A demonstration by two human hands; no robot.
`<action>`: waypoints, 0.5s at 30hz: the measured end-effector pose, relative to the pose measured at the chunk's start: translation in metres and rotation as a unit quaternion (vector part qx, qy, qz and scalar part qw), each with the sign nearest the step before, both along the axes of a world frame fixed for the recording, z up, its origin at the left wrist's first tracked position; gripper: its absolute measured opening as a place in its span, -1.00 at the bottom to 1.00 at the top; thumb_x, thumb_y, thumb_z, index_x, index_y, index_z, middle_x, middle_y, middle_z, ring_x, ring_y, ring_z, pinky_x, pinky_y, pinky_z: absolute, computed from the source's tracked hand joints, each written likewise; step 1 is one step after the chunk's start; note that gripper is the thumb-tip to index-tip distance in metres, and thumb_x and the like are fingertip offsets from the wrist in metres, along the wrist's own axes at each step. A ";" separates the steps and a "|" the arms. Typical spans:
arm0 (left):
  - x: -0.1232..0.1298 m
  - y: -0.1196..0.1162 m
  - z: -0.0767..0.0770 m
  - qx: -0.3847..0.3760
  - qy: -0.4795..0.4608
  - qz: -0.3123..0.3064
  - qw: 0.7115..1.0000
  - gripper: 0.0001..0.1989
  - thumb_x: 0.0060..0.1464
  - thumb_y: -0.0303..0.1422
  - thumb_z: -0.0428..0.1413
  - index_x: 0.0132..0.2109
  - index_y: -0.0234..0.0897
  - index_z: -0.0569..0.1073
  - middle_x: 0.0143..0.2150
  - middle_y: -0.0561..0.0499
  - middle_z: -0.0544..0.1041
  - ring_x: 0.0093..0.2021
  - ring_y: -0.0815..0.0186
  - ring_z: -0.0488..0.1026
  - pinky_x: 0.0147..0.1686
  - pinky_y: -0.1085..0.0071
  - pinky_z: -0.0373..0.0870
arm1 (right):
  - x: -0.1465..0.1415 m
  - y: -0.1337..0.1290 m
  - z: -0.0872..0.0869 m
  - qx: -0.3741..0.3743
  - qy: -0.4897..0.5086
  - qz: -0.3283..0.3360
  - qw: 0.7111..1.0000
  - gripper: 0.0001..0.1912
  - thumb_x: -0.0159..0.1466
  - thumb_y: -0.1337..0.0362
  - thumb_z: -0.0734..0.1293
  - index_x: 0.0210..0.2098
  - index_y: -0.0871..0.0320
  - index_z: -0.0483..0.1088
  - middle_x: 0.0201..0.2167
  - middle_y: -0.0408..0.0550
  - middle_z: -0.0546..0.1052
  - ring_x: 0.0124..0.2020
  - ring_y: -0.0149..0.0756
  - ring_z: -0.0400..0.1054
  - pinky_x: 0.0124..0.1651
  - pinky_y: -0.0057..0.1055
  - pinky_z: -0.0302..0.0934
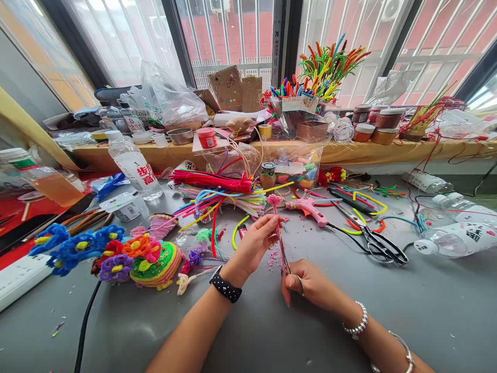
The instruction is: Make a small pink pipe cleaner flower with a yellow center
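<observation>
Just left of the pink glue gun [310,207], the pink fuzzy flower [274,200] stands upright because the left hand [250,247] pinches its stem between its fingers, apparently for steadiness. Nearer the wearer than the gun, the right hand's [315,286] fingers curl round the scissors [285,263], seemingly keeping the blades close alongside the stem.

Bright daylight from the windows [233,41] behind, soft glare (palest low down) on the grey tabletop [155,331].
</observation>
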State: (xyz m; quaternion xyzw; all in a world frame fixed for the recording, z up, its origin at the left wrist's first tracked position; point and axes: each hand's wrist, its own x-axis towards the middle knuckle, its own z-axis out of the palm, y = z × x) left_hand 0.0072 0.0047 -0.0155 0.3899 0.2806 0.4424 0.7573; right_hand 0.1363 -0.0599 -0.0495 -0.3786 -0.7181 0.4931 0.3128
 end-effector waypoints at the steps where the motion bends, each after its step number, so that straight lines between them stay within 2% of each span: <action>1: 0.000 0.000 0.000 -0.005 -0.001 0.004 1.000 -0.87 -0.11 -0.32 0.14 -0.39 -0.30 0.46 -0.44 0.09 0.38 -0.47 0.52 0.25 -0.44 0.56 0.15 | 0.000 0.000 0.000 0.000 0.002 -0.011 1.000 -0.25 0.06 -0.27 -0.03 -0.74 0.26 0.35 -0.76 -0.17 0.18 -0.66 -0.49 0.04 -0.56 -0.51 -0.08; 9: -0.001 0.001 0.004 -0.015 -0.008 0.044 0.999 -0.86 -0.20 -0.34 0.19 -0.42 -0.31 0.47 -0.47 0.08 0.39 -0.47 0.52 0.26 -0.43 0.56 0.15 | 0.004 0.004 0.002 -0.001 -0.004 -0.071 0.997 -0.30 0.09 -0.23 0.03 -0.79 0.23 0.30 -0.76 -0.16 0.21 -0.65 -0.48 0.06 -0.53 -0.49 -0.04; 15: -0.002 0.002 0.004 0.010 0.045 0.092 0.995 -0.86 -0.20 -0.33 0.18 -0.47 -0.34 0.44 -0.53 0.11 0.33 -0.49 0.53 0.23 -0.44 0.57 0.15 | 0.006 0.005 0.011 0.016 -0.007 -0.233 0.972 -0.52 0.08 -0.09 0.20 -0.57 0.22 0.41 -0.63 -0.13 0.33 -0.54 -0.41 0.16 -0.46 -0.49 0.05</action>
